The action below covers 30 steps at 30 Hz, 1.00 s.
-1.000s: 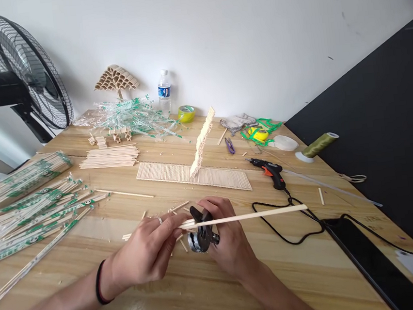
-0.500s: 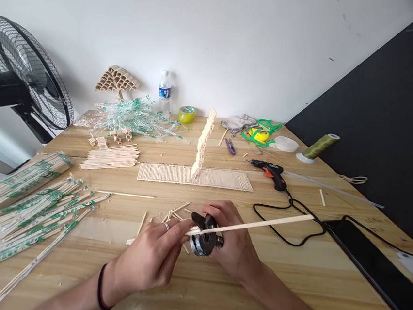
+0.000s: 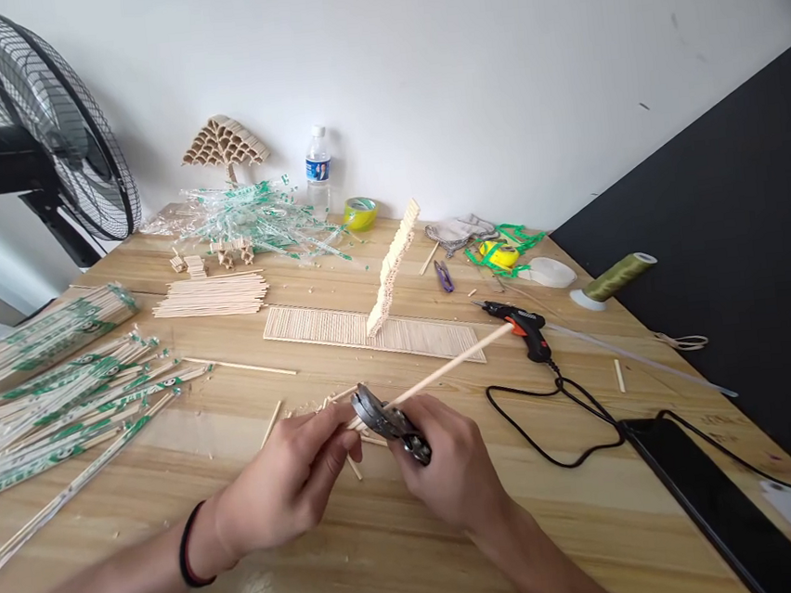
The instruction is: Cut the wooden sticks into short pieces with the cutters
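My left hand [image 3: 299,478] is closed, pinching a pale wooden chopstick [image 3: 454,363] near its left end. The stick runs up to the right, past the pliers, its far tip overlapping the glue gun in view. My right hand [image 3: 454,468] is wrapped round dark pliers [image 3: 379,416] with a rounded metal head. Their jaws are at the stick, just beside my left fingertips; whether they bite into it I cannot tell. Behind my hands lie short cut stick pieces [image 3: 272,422], partly hidden. Farther back is a flat panel of sticks [image 3: 315,328], with a wavy stick-built strip [image 3: 393,269] standing up from it.
Wrapped chopstick bundles [image 3: 56,338] lie left, near a pile of loose sticks [image 3: 210,297]. Plastic wrappers [image 3: 248,219], a bottle [image 3: 317,173] and tape [image 3: 360,214] stand behind. A glue gun [image 3: 528,328] with a looping cord, purple snips [image 3: 444,276] and thread spool [image 3: 618,281] are right.
The pliers have turned in my right hand, so their head now points up and left. The chopstick has swung from nearly level to a slant, its right end higher and farther away.
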{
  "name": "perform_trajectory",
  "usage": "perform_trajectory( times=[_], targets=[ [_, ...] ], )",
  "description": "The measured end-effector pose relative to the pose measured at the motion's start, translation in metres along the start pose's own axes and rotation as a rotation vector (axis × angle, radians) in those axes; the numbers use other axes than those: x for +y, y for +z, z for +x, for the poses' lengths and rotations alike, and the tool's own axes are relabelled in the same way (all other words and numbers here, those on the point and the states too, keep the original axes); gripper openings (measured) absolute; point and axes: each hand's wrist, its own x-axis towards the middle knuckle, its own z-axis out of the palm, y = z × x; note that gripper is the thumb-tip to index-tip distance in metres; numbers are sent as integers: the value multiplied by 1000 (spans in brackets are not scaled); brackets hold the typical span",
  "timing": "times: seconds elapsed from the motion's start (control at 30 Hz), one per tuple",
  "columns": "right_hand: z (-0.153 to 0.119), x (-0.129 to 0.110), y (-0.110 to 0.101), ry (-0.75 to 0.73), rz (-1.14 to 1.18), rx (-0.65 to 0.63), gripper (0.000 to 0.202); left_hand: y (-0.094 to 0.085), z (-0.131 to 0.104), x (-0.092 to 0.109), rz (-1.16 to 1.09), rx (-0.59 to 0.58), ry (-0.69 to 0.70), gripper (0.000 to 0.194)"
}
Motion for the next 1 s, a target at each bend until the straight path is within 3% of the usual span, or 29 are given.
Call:
perform_trajectory(
  times=[0.17, 0.4, 0.63, 1.0],
  targets=[
    [0, 1, -4, 61, -21, -81, 13, -2, 4, 3, -161, -66, -200, 31],
    [1, 6, -8, 71, 21, -79, 18, 0, 1, -2, -287, -57, -271, 29],
    [4, 6, -9, 38, 104, -48, 35, 0, -3, -6, -406, -58, -290, 33],
    [6, 1, -11, 8, 178, -50, 34, -1, -2, 2, -234, -52, -140, 28]
  ],
)
